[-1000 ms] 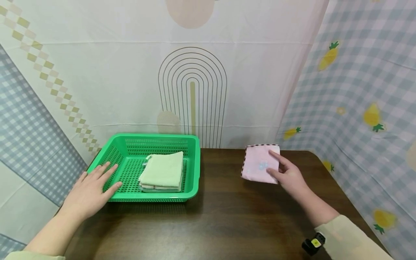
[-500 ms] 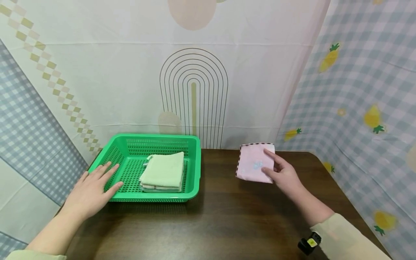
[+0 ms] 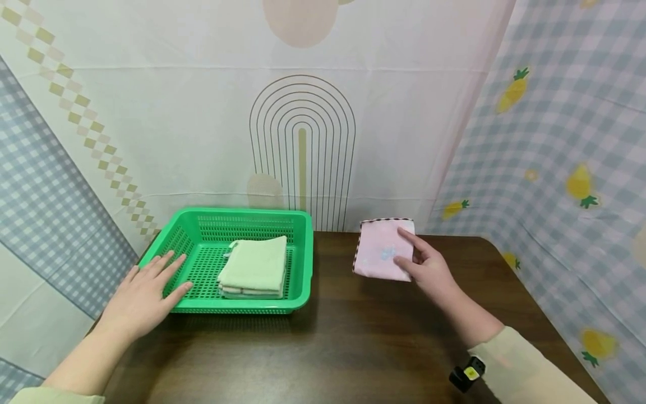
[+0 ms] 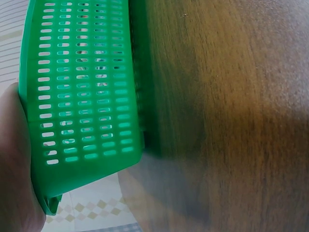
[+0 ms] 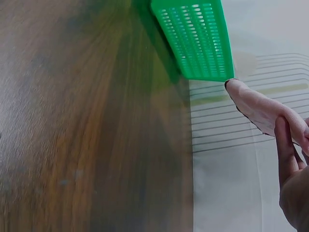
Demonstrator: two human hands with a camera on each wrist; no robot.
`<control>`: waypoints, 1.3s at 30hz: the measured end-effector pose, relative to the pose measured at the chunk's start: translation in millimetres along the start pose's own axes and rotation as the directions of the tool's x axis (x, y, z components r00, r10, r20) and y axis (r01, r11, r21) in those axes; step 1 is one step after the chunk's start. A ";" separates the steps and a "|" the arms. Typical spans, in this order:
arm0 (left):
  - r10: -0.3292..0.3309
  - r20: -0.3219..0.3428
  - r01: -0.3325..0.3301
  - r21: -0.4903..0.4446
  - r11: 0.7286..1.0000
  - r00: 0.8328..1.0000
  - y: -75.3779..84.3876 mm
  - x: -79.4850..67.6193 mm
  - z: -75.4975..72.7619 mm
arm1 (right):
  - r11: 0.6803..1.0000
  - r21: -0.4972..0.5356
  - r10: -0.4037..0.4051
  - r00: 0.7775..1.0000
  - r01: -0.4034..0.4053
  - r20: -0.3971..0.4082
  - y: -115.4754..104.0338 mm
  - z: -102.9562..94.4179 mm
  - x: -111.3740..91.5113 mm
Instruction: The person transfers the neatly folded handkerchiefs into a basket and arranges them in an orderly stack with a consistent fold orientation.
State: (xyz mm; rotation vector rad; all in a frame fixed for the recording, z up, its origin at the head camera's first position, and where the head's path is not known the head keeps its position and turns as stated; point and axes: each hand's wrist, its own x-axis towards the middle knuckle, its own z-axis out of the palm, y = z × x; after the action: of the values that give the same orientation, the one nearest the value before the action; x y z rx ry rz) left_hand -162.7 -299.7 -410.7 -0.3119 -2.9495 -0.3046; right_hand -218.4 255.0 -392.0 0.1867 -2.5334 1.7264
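My right hand point(image 3: 429, 272) pinches the right side of a folded pink towel point(image 3: 375, 247) with dark-checked edging and a pale blue print. In the head view the towel is held over the table, to the right of the green plastic basket point(image 3: 303, 264). My left hand point(image 3: 138, 300) rests with spread fingers on the basket's front left corner. Inside the basket, toward its right, a small stack of folded towels lies with a pale yellow-green towel point(image 3: 254, 262) on top. In the right wrist view the pink towel point(image 5: 263, 108) appears edge-on between thumb and fingers.
The dark wooden table point(image 3: 343, 348) runs in front of the basket and under the right arm. A white patterned cloth point(image 3: 404, 112) hangs behind it, and checked cloth point(image 3: 545, 185) closes off the right side. A black wrist device point(image 3: 466, 374) sits by the right sleeve.
My right hand has carried the pink towel left toward the basket, raising it slightly. The left hand and the basket have stayed in place.
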 end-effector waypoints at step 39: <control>-0.001 0.008 0.001 0.014 1.000 1.000 -1.3 1.1 2.0 | 0.964 0.264 -0.046 0.998 0.031 0.051 -38.5 56.0 12.9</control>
State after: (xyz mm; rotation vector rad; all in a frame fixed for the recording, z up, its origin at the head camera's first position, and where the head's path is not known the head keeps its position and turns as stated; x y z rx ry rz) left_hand -164.3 -300.3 -412.6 -0.3107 -2.9581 -0.2828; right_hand -225.2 188.3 -375.4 0.3018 -2.3096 2.0656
